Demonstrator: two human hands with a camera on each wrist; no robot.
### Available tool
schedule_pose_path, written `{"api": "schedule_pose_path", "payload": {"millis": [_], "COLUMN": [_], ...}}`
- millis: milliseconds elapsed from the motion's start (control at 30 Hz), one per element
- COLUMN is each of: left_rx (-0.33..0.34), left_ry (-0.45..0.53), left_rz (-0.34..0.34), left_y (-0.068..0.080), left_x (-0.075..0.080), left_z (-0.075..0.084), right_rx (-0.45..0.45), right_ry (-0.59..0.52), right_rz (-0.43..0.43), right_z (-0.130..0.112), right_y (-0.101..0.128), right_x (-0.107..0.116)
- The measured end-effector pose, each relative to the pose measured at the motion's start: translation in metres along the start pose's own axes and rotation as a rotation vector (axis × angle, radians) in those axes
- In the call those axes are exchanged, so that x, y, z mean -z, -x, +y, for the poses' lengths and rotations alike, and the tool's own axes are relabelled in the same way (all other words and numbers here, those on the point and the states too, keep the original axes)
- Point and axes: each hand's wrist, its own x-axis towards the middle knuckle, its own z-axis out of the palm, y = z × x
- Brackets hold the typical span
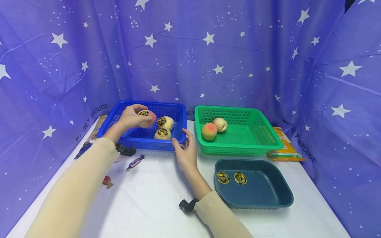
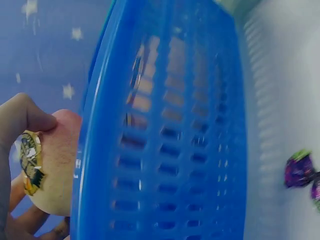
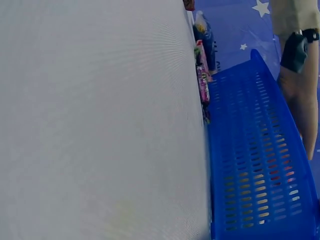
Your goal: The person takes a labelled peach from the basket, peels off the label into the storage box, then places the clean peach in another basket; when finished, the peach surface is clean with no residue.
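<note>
In the head view my left hand (image 1: pixel 131 117) holds a pink and cream peach (image 1: pixel 148 123) with a black and gold sticker, over the left part of the blue basket (image 1: pixel 148 144). The left wrist view shows thumb and fingers around this peach (image 2: pixel 60 160), partly behind the basket's rim. Two pale peaches with similar stickers, one farther back (image 1: pixel 168 123) and one nearer (image 1: pixel 162 134), lie in the basket's right part. My right hand (image 1: pixel 187 155) grips the basket's front right corner, thumb at the front and fingers along the side; the right wrist view does not show it.
A green basket (image 1: pixel 235 150) holds two peaches. In front of it stands a dark teal tub (image 1: pixel 253 201) with two stickers inside. Wrapped candies, one purple (image 1: pixel 135 162) and one red (image 1: pixel 107 181), lie front left. Orange packets (image 1: pixel 285 150) lie far right; a starry curtain surrounds the table.
</note>
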Motion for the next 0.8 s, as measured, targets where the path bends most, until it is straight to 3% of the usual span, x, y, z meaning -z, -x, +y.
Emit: {"api": "schedule_pose_path", "payload": {"millis": [233,500,633,800], "left_rx": [-0.163,-0.355,-0.384,-0.386], "left_ry": [0.065,0.157,0.197,0.184], "left_rz": [0.009,-0.016,-0.067,-0.108], "left_y": [0.034,0.095,0.129,0.157], "left_x": [-0.018,-0.045,-0.06,-0.078], "left_z": [0.023,0.044,0.045,0.028], "right_rx": [-0.013,-0.087,-0.112,-0.082], "right_ry": [-0.022,-0.068,-0.055,-0.054], "right_rz": [0.003,0.015,0.024,0.015], "right_z": [0.003,-0.012,-0.018,-0.016], "right_y": [-0.002,-0.002,-0.002,-0.003], "right_x": [0.001,0.001,0.003,0.005]}}
